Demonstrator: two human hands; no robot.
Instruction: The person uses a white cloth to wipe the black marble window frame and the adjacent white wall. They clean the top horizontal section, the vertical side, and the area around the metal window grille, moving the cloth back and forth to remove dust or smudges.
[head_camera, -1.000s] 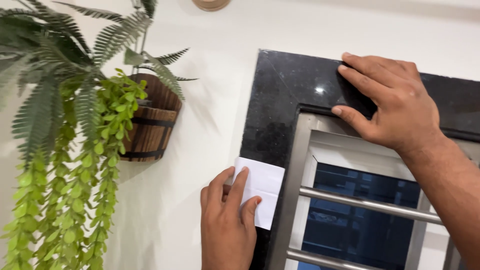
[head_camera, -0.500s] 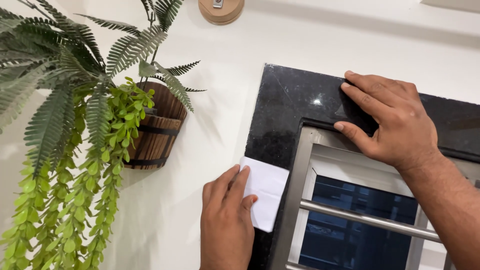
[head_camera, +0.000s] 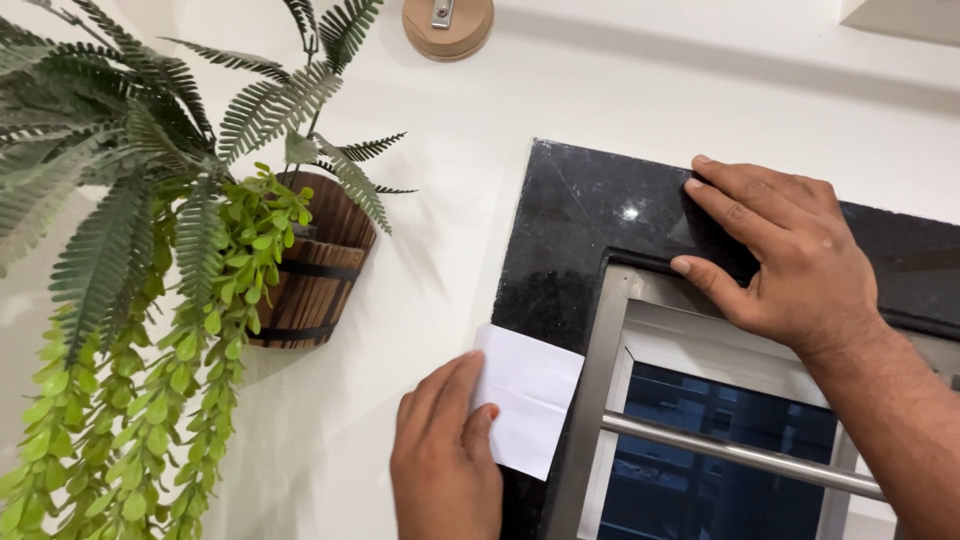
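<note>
A folded white paper sheet (head_camera: 528, 398) lies flat against the left side of a black polished stone window surround (head_camera: 575, 235), overlapping the surround's outer left edge onto the white wall (head_camera: 440, 230) and reaching right to the grey metal window frame (head_camera: 590, 400). The left hand (head_camera: 445, 455) presses it there with its fingers laid flat over the sheet's left edge, not curled around it, so the sheet is pinned rather than gripped. The right hand (head_camera: 790, 255) rests open and spread on the top band of the stone surround, near its upper left corner, fingertips on the black stone and thumb down at the frame's upper edge; it grasps nothing. Inside the frame a horizontal steel bar (head_camera: 740, 455) crosses dark glass. On the wall to the left of the surround hangs a dark wooden barrel-shaped planter (head_camera: 315, 270) with fern fronds (head_camera: 120, 170) and trailing light-green leaves (head_camera: 150, 420). Above, at the top edge of the view, a round wooden fitting (head_camera: 447, 25) is fixed to the wall.
</note>
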